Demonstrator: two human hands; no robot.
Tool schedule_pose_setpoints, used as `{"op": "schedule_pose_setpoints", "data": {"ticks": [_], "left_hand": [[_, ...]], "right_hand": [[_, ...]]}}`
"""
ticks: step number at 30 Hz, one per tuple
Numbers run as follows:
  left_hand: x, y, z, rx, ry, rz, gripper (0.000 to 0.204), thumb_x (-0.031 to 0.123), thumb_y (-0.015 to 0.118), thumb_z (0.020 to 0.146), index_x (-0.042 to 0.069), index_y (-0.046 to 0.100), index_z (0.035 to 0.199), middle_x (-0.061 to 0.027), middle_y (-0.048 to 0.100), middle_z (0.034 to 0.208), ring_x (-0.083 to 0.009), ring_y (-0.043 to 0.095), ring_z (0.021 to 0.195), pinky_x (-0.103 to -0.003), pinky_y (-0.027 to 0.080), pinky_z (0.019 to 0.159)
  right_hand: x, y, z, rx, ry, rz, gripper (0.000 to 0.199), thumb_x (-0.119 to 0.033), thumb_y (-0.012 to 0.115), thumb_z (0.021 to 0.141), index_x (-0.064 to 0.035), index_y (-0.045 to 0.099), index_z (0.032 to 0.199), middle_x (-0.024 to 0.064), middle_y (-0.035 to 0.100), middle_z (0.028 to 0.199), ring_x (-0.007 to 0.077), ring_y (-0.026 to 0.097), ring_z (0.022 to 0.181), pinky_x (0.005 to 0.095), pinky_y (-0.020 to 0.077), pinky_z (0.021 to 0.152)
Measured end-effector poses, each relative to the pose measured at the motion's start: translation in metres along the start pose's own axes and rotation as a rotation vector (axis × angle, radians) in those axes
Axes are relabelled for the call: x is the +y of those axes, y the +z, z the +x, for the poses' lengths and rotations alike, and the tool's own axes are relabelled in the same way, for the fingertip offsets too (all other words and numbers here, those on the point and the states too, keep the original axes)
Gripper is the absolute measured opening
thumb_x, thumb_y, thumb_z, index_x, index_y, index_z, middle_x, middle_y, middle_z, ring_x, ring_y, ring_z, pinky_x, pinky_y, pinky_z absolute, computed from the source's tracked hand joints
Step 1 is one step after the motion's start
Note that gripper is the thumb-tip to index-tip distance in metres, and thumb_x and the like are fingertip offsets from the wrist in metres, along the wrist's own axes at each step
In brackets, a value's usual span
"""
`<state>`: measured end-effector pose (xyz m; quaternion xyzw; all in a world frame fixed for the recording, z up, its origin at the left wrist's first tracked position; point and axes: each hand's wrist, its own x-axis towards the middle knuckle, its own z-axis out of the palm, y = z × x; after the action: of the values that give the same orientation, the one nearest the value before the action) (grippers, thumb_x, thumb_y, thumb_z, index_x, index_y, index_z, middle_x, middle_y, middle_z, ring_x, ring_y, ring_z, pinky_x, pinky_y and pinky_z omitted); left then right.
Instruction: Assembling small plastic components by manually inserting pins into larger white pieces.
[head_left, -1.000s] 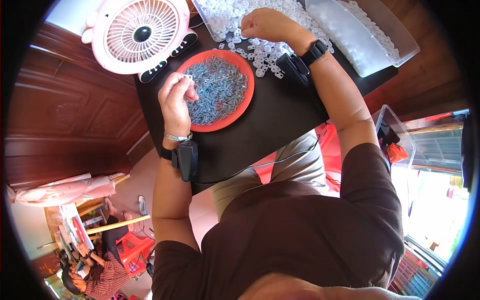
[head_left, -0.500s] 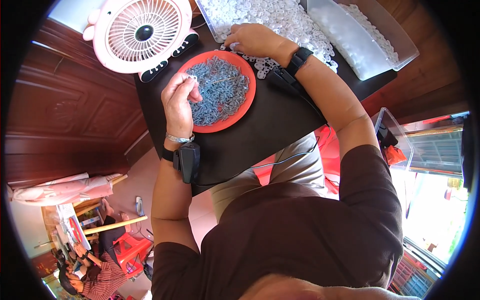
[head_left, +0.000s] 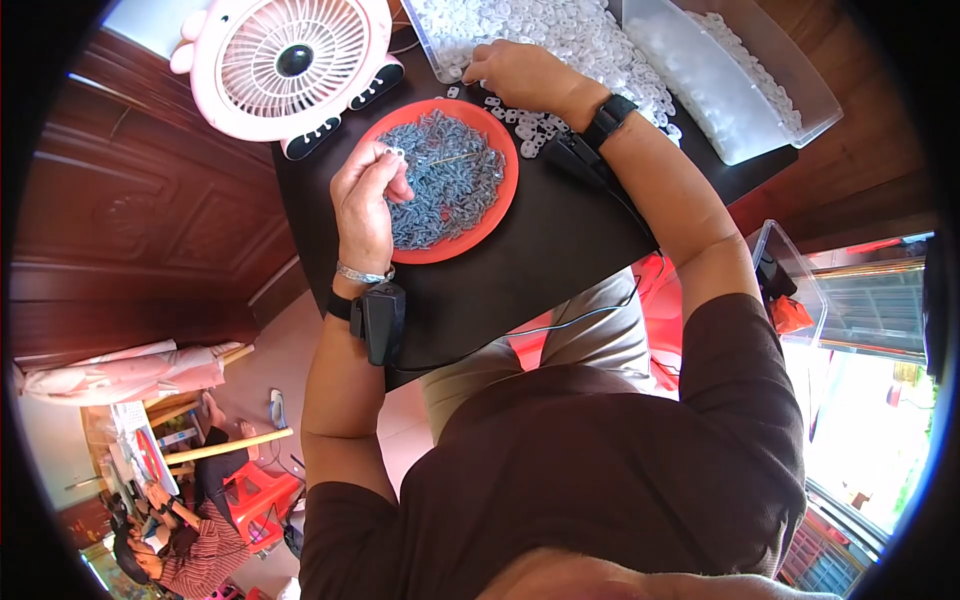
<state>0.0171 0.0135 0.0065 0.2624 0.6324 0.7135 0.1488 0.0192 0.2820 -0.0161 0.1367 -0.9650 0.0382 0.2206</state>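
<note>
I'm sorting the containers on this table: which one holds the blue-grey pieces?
The round red plate beside the left hand; the two clear bins behind it hold only white pieces.

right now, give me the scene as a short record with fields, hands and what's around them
left hand: raised over the red plate, fingertips pinching a small white piece
right hand: resting on the loose white pieces at the table's far edge
plate contents: heap of small grey-blue parts
table: black top
fan: pink desk fan, beside the plate
clear bin: to the right, holding more white pieces
wrists: black strapped devices on both
</note>
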Motion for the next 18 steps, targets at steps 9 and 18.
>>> {"op": "schedule_pose_setpoints", "data": {"ticks": [9,18], "left_hand": [[-0.001,0.001,0.000,-0.010,0.002,-0.009,0.017,0.013,0.050,0.087,0.002,0.053,0.075,-0.0017,0.049,0.062,-0.0101,0.049,0.054,-0.022,0.039,0.052],[0.000,0.001,-0.002,-0.018,-0.013,0.027,0.018,0.014,0.047,0.088,0.003,0.051,0.075,-0.0023,0.048,0.064,-0.0114,0.048,0.056,-0.023,0.038,0.055]], "right_hand": [[0.019,-0.004,0.001,0.043,0.128,0.174,0.018,-0.011,0.056,0.082,-0.0086,0.065,0.097,0.0105,0.064,0.095,0.0309,0.061,0.088,0.0385,0.0481,0.078],[0.008,-0.012,0.000,-0.222,0.201,0.156,0.019,-0.020,0.060,0.076,-0.0072,0.065,0.090,0.0100,0.064,0.085,0.0297,0.061,0.083,0.0406,0.0474,0.074]]}}
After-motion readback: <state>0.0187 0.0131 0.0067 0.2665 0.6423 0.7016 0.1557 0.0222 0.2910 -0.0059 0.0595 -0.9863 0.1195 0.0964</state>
